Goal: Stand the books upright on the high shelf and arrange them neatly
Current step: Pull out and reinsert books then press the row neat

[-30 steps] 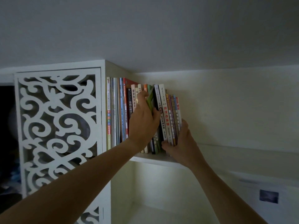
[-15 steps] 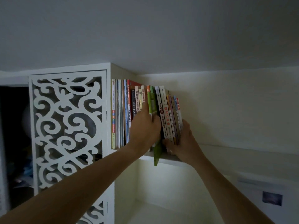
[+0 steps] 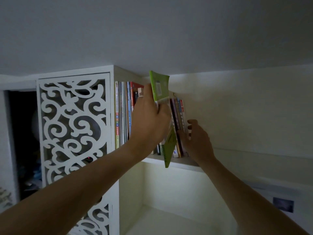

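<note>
Left grip (image 3: 149,119) pinches my thin, floppy green paperback (image 3: 160,87), pulled clear above the row; its glossy cover could slip. Right grip (image 3: 196,139), open, braces the row's right end. Another green book (image 3: 169,148) overhangs the white shelf (image 3: 183,164) and may drop.

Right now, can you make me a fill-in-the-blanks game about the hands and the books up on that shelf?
1. The left hand is pulling out a book whose cover is ____.
2. The right hand steadies the row of books at its ____ end.
3. The books stand on a ____ shelf.
4. The finger with the ring is on the ____ hand.

Missing words: green; right; white; left
</note>
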The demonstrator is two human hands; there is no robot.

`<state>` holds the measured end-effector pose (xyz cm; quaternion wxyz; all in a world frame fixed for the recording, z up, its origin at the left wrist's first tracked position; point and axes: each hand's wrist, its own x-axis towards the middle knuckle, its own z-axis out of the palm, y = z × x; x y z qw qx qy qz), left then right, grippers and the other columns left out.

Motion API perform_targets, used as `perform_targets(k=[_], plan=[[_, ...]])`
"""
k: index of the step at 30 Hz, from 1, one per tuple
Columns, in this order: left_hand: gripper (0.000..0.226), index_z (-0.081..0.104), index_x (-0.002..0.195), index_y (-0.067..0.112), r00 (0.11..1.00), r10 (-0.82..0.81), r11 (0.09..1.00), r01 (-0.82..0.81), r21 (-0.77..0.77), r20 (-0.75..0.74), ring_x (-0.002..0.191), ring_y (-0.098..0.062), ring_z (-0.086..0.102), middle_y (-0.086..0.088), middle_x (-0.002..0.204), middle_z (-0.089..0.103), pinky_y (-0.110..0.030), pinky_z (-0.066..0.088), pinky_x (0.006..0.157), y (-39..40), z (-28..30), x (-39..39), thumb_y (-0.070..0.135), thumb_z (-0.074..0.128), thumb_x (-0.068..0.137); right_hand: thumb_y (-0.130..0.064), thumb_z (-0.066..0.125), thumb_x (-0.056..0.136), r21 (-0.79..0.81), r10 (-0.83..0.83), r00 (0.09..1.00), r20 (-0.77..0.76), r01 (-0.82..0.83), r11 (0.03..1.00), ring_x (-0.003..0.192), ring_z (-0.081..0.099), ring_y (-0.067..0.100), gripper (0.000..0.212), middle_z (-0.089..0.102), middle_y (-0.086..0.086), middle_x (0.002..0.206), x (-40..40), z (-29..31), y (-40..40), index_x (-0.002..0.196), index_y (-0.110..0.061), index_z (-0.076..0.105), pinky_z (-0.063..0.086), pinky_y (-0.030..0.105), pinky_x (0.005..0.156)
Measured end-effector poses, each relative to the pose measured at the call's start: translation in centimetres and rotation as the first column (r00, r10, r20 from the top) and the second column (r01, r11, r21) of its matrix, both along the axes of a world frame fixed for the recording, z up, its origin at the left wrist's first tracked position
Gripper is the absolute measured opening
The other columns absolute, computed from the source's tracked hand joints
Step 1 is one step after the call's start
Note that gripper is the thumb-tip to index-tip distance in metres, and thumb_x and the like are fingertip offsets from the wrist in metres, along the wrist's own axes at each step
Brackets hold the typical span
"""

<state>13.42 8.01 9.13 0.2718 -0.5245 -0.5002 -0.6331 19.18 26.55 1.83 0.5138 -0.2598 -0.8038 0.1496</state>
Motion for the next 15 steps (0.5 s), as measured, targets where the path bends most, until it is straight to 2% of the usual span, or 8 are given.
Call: perform_targets(k=[2, 4, 7, 10, 12, 15], plan=[[0.015, 0.056, 0.110, 0.020, 0.999, -0.012, 1.000, 0.012, -0.002, 0.029, 0.084, -0.001, 0.067, 0.012, 0.093, 0.067, -0.018, 0.058, 0.068, 0.5, 0.0, 0.0, 0.009, 0.051, 0.101, -0.047, 0.053, 0.100, 0.069, -0.064, 0.998, 0.012, 0.063, 0.996, 0.093, 0.068, 0.025, 0.050, 0.065, 0.005, 0.114, -0.1, -0.1, -0.1, 0.138, -0.018, 0.037, 0.057, 0.037, 0.074], [0.018, 0.057, 0.114, 0.022, 0.995, -0.057, 0.998, 0.059, -0.021, 0.080, 0.085, 0.006, 0.067, 0.017, 0.094, 0.066, -0.012, 0.056, 0.069, 1.1, -0.1, 0.1, 0.009, 0.052, 0.102, -0.041, 0.051, 0.101, 0.069, -0.111, 0.994, -0.012, 0.111, 0.991, 0.086, 0.066, 0.027, 0.046, 0.063, 0.005, 0.108, 0.0, -0.3, 0.0, 0.138, -0.017, 0.034, 0.054, 0.037, 0.068], [0.024, 0.060, 0.116, 0.025, 0.983, -0.084, 0.994, 0.093, -0.051, 0.166, 0.090, 0.001, 0.070, 0.018, 0.102, 0.069, -0.019, 0.057, 0.073, 2.0, 0.0, 0.1, 0.007, 0.053, 0.101, -0.035, 0.049, 0.102, 0.018, -0.142, 0.988, -0.063, 0.143, 0.990, 0.085, 0.066, 0.033, 0.047, 0.064, 0.009, 0.106, 0.3, -0.4, 0.1, 0.141, -0.015, 0.032, 0.050, 0.036, 0.067], [0.026, 0.061, 0.103, 0.032, 0.980, -0.061, 0.997, 0.070, -0.043, 0.190, 0.086, 0.001, 0.070, 0.021, 0.096, 0.068, -0.023, 0.059, 0.072, 2.6, 0.6, 0.5, 0.006, 0.056, 0.099, -0.034, 0.046, 0.102, -0.015, -0.126, 0.989, -0.083, 0.125, 0.992, 0.090, 0.066, 0.035, 0.048, 0.064, 0.011, 0.110, 0.4, -0.5, 0.3, 0.144, -0.014, 0.031, 0.045, 0.035, 0.068], [0.024, 0.063, 0.096, 0.030, 0.982, -0.031, 1.000, 0.031, 0.005, 0.185, 0.084, -0.004, 0.072, 0.014, 0.093, 0.070, -0.032, 0.064, 0.074, 3.0, 1.2, 0.6, 0.007, 0.057, 0.098, -0.034, 0.044, 0.104, -0.027, -0.129, 0.987, -0.101, 0.126, 0.992, 0.090, 0.065, 0.032, 0.047, 0.064, 0.010, 0.111, 0.5, -0.5, 0.3, 0.145, -0.014, 0.031, 0.042, 0.032, 0.067], [0.012, 0.067, 0.103, 0.021, 0.997, 0.023, 0.996, -0.030, 0.082, 0.077, 0.093, -0.014, 0.071, 0.001, 0.103, 0.071, -0.044, 0.063, 0.079, 3.5, 1.8, 1.2, 0.016, 0.057, 0.098, -0.032, 0.044, 0.103, -0.043, -0.146, 0.982, -0.120, 0.142, 0.989, 0.090, 0.064, 0.031, 0.048, 0.063, 0.011, 0.114, 0.5, -0.6, 0.2, 0.146, -0.012, 0.031, 0.040, 0.031, 0.068]])
